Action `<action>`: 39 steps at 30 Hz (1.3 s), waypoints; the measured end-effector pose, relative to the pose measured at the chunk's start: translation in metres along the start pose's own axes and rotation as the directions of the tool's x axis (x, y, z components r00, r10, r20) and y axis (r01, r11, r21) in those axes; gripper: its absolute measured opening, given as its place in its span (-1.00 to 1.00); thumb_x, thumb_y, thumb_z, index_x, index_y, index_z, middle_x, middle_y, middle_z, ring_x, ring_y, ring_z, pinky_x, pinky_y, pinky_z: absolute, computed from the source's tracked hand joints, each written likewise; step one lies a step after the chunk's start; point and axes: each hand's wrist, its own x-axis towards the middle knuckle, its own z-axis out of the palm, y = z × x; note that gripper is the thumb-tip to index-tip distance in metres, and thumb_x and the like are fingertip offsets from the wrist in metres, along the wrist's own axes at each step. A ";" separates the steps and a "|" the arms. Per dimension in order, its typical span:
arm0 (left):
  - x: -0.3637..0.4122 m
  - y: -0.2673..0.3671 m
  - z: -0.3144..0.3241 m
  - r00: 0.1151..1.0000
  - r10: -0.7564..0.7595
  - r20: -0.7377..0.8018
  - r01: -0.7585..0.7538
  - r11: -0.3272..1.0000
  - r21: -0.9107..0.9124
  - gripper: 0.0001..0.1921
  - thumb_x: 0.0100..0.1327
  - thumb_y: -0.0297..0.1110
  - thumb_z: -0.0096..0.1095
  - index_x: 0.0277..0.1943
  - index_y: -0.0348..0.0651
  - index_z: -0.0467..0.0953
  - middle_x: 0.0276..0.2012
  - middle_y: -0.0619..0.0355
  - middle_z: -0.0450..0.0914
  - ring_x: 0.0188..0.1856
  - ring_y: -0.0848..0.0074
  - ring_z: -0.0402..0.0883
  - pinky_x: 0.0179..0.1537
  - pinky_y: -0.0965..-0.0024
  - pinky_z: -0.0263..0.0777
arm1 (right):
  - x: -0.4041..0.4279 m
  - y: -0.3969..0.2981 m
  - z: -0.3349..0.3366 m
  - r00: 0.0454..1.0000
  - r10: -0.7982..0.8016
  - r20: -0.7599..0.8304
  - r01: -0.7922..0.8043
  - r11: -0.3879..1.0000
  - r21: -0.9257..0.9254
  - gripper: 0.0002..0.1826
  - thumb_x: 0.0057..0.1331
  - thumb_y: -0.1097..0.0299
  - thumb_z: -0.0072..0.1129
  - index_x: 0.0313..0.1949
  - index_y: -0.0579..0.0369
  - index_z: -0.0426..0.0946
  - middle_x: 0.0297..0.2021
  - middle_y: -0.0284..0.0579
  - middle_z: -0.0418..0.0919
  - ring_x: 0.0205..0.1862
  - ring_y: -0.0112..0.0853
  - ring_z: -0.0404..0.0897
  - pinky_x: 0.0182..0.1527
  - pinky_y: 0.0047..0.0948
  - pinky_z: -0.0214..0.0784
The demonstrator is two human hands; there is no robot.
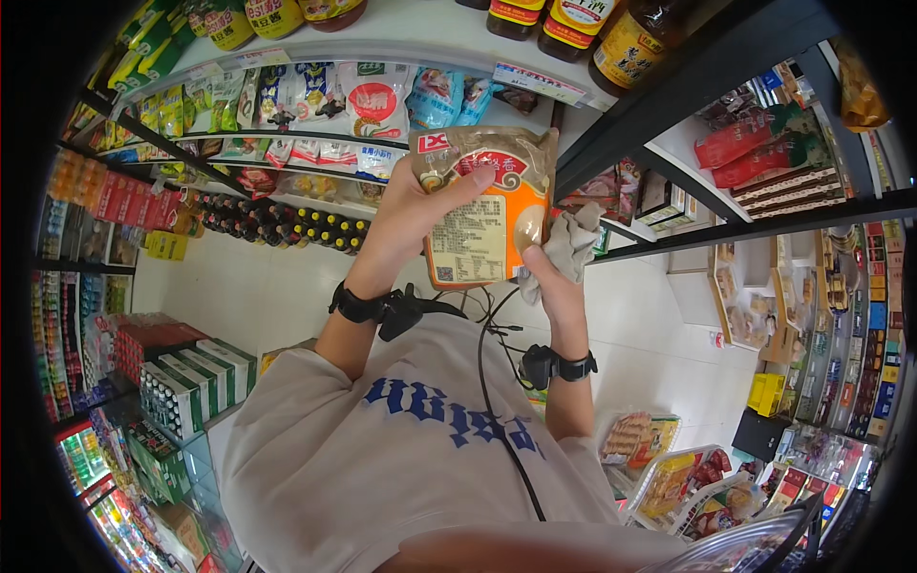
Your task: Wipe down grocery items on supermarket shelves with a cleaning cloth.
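A brown and orange plastic food packet [469, 240] with printed text is held up in front of the chest, its printed panel facing the camera. My left hand [415, 208] grips the packet's left side, the thumb lying across its upper front. At the lower right, my right hand [555, 276] pinches the packet's edge with the thumb in front. That same hand also has a crumpled grey cloth [573, 240], which hangs beside the packet. The fingers behind the packet are hidden.
Ahead, a shelf edge [322, 56] carries sauce jars and bottles [627, 46]. Bagged seasonings [376, 97] stand on the level below, above rows of dark bottles [279, 222]. A black shelf post [666, 79] rises at right. Stacked cartons [193, 379] stand lower left; a black cable [494, 401] crosses the shirt.
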 end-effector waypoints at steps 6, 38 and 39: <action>0.003 -0.002 0.004 0.998 -0.010 0.055 0.016 0.994 -0.112 -0.65 0.25 -0.41 0.39 0.04 -0.35 0.51 -0.12 0.08 0.68 -0.17 0.55 0.69 -0.17 0.45 0.60 | -0.012 -0.001 -0.017 0.992 -0.014 0.128 0.022 0.998 -0.056 -0.26 0.16 0.49 0.40 0.29 0.19 0.23 0.13 -0.21 0.43 0.12 -0.46 0.44 0.16 -0.43 0.33; 0.003 -0.019 0.028 0.997 -0.065 -0.047 0.067 0.997 0.032 -0.63 0.19 -0.39 0.46 -0.01 -0.27 0.49 -0.16 0.10 0.67 -0.21 0.55 0.69 -0.17 0.48 0.55 | 0.009 -0.039 -0.003 0.993 0.035 0.115 0.001 0.953 -0.302 -0.55 0.33 0.23 0.30 0.08 0.28 0.49 -0.05 -0.22 0.60 -0.08 -0.55 0.54 -0.01 -0.53 0.39; 0.003 -0.020 0.026 0.997 -0.073 -0.036 0.075 0.996 0.048 -0.63 0.19 -0.39 0.46 0.01 -0.27 0.49 -0.15 0.10 0.67 -0.21 0.56 0.69 -0.15 0.48 0.55 | 0.007 -0.033 0.001 0.994 -0.047 0.094 0.068 0.972 -0.224 -0.61 0.33 0.24 0.30 0.02 0.26 0.51 -0.15 -0.23 0.62 -0.16 -0.56 0.55 -0.08 -0.53 0.40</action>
